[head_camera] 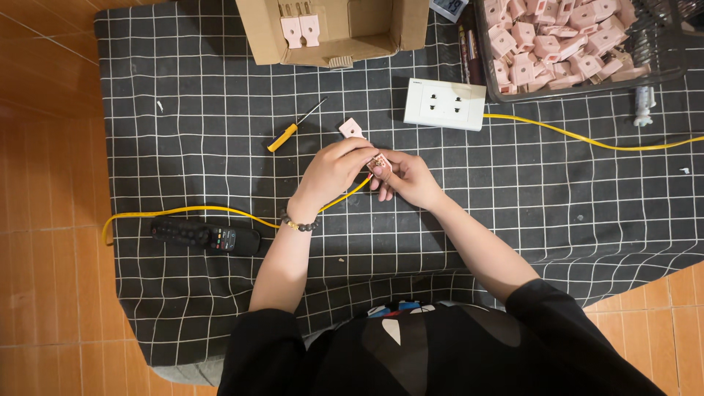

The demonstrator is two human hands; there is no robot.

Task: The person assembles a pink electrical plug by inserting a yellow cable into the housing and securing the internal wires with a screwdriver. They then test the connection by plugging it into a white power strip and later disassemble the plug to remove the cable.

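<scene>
My left hand [331,173] and my right hand [408,179] meet over the black checked cloth [183,147]. Together they pinch a small pink plastic part [379,160] with metal contacts, at the end of a yellow cable [220,211]. That cable trails left from my hands across the cloth. Just above my left hand lies a second loose pink part [351,128]. A beaded bracelet [299,224] circles my left wrist.
A yellow-handled screwdriver [292,129] lies left of the hands. A white socket block [445,103] with another yellow cable [587,139] sits behind them. A black remote [205,236], a cardboard box [334,29] and a clear bin of pink parts [565,40] are around.
</scene>
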